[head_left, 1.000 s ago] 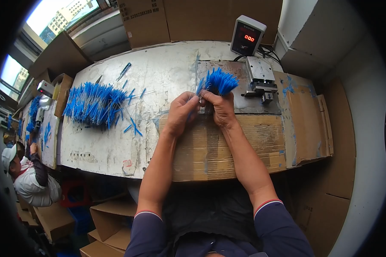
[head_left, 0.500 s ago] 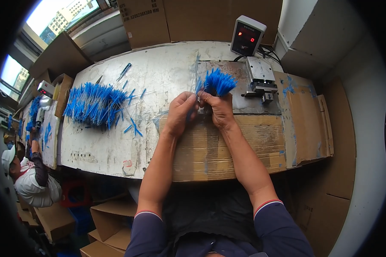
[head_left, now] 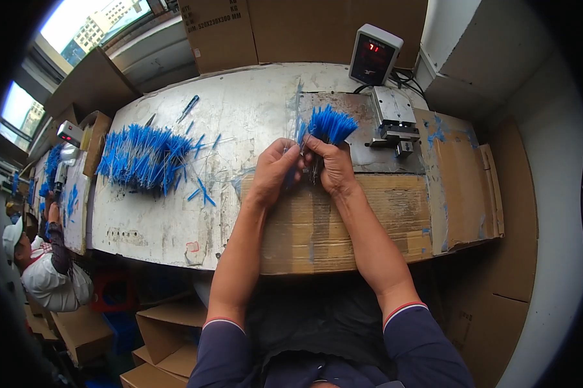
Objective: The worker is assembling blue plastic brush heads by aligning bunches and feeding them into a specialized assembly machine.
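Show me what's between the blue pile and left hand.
In the head view, a few loose blue sticks lie near the pile, then white tabletop toward the left hand.

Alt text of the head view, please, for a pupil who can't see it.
A person's right hand grips a bunch of thin blue-tipped pieces, the left hand beside it, above a worktable. A bigger pile lies to the left; a metal device and display box stand right.

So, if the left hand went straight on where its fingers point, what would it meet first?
Probably the right hand, holding the blue-tipped bundle beside the left hand; depth is unclear.
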Demonstrator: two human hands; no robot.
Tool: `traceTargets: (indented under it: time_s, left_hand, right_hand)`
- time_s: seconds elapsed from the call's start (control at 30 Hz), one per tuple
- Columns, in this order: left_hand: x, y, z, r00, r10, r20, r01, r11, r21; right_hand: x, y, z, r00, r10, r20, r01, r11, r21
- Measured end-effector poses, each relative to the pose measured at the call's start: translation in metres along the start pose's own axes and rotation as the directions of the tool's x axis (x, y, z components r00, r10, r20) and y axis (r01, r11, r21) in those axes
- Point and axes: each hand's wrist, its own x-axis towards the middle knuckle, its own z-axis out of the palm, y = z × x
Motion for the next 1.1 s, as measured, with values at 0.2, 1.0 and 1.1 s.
traceTargets:
  time_s: [0.2, 1.0, 1.1]
  left_hand:
    - [0.000, 0.001, 0.011, 0.992, 0.077, -0.095, -0.078, 0.997, 0.001]
    - [0.000, 0.000, 0.001, 0.996, 0.021, -0.082, -0.024, 0.999, -0.034]
    - [0.001, -0.004, 0.000, 0.993, 0.049, -0.108, -0.047, 0.999, 0.019]
  right_hand:
    - [0.003, 0.002, -0.005, 0.998, 0.066, -0.017, -0.066, 0.997, 0.034]
    - [0.004, -0.002, -0.001, 0.952, -0.196, -0.236, 0.204, 0.979, 0.010]
    - [0.013, -0.007, -0.019, 0.929, -0.169, -0.331, 0.237, 0.955, 0.177]
